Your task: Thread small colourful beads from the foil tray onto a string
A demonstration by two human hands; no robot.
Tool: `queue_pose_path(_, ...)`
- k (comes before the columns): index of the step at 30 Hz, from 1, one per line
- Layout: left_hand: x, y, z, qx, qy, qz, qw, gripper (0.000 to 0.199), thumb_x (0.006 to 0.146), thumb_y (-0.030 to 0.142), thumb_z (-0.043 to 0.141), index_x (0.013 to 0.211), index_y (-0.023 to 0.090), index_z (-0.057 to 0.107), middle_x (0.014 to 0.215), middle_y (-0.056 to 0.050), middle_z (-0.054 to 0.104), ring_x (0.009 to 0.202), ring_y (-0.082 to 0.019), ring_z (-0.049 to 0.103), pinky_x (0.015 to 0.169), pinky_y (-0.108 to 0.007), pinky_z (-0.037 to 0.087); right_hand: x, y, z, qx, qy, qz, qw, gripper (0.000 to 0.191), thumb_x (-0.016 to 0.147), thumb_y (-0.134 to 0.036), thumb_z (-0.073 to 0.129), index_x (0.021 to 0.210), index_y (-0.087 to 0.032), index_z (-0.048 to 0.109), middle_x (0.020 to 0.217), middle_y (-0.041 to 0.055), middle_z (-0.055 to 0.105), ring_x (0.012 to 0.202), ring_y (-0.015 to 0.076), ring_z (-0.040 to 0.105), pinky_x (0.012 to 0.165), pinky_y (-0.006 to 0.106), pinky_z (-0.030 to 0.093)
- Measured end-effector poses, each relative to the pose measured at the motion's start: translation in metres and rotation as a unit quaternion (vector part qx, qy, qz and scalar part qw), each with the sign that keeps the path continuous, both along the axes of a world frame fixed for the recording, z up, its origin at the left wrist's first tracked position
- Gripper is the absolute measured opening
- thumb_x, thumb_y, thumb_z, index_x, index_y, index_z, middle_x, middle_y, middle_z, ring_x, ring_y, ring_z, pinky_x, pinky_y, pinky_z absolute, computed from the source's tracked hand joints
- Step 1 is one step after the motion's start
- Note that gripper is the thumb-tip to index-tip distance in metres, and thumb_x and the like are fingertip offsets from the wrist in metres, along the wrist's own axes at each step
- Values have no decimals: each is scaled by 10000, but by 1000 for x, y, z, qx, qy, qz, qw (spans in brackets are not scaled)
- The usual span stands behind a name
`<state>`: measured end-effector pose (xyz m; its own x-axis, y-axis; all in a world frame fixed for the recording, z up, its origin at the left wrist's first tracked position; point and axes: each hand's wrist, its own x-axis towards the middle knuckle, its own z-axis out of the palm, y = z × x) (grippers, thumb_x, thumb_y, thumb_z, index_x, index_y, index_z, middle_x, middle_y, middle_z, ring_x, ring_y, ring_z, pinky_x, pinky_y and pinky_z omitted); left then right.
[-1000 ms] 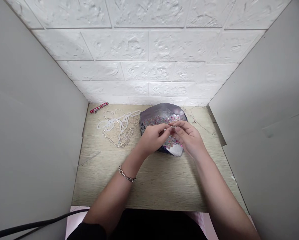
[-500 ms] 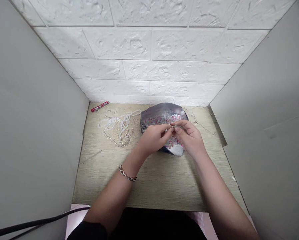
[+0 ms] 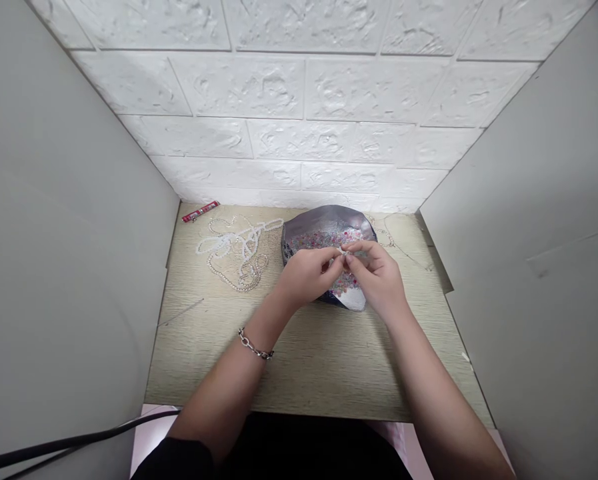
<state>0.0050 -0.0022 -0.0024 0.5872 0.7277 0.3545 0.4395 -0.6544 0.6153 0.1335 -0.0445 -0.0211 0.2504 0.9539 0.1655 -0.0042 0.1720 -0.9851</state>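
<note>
Over a dark, silvery-lined pouch [image 3: 329,219] my two hands meet, fingertips almost touching. Pink, clear and pale green beads [image 3: 346,288] fill the pouch's open inside. My left hand [image 3: 312,273] is closed in a pinch, with a chain bracelet [image 3: 253,347] on its wrist. From the right, my right hand [image 3: 377,270] also pinches, thumb and index finger together. Something tiny and whitish shows between the fingertips of both hands, too small to make out. Left of the pouch lie tangled strands of white and clear beads [image 3: 251,241].
A red strip-shaped packet [image 3: 201,211] lies at the table's back left corner. A thin needle-like rod [image 3: 181,313] rests near the left edge. Thin wire with beads [image 3: 409,255] is right of the pouch. Grey panels flank the wooden table [image 3: 323,373]; a white brick-pattern wall [image 3: 273,140] stands behind.
My right hand has shifted slightly left, closer to my left hand's fingertips. Both hands still pinch over the pouch.
</note>
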Motion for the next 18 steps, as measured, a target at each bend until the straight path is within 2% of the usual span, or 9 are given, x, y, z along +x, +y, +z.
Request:
queue_pose_path(8,0,-1,3,-11,7,3,1000,263,770,242,392,545,150,493,441,44,387,426,-55,332,446,-193,248,-2,-1,-2,10,-50,-23,998,132,708,-278,547,813,-209,507,766,3,571,646,110,545,597,252,462)
queue_pose_path(18,0,-1,3,-23,-6,7,1000,253,752,216,404,509,147,416,432,51,356,423,-47,309,448,-191,234,-2,-2,-2,7,-54,-13,998,120,715,-263,537,821,-213,509,861,8,586,623,94,546,595,245,459)
